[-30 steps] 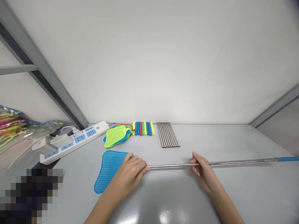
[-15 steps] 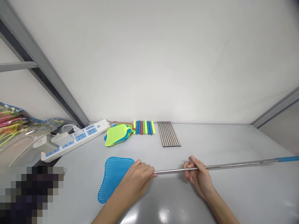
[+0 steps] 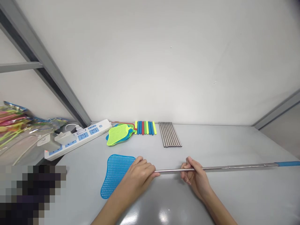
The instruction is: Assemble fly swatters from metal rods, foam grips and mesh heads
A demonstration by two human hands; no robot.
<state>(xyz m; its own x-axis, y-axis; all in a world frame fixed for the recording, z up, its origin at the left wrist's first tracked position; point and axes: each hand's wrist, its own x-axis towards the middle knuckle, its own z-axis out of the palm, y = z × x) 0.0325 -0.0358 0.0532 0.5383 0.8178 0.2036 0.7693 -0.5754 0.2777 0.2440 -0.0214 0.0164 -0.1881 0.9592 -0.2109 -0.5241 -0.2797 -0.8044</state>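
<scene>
A fly swatter [image 3: 225, 167] lies across in front of me, with a blue mesh head [image 3: 116, 172] at the left, a long metal rod and a blue grip [image 3: 288, 163] that runs out of view at the right. My left hand [image 3: 142, 173] is closed around the rod's left end beside the mesh head; it hides the joint between them. Farther right, my right hand [image 3: 195, 176] holds the rod between thumb and curled fingers. Both palms face the rod from the near side.
Behind the hands lie stacked yellow-green and blue swatter heads [image 3: 118, 134], a row of coloured grips [image 3: 145, 127] and several metal rods [image 3: 170, 134]. A white power strip [image 3: 82, 140] with plugs stands left, near plastic-wrapped items [image 3: 14, 125]. A wall backs the grey table [image 3: 234, 143].
My right hand has slid slightly left along the rod, closer to my left hand. The left hand keeps its hold, and the view has shifted a little.
</scene>
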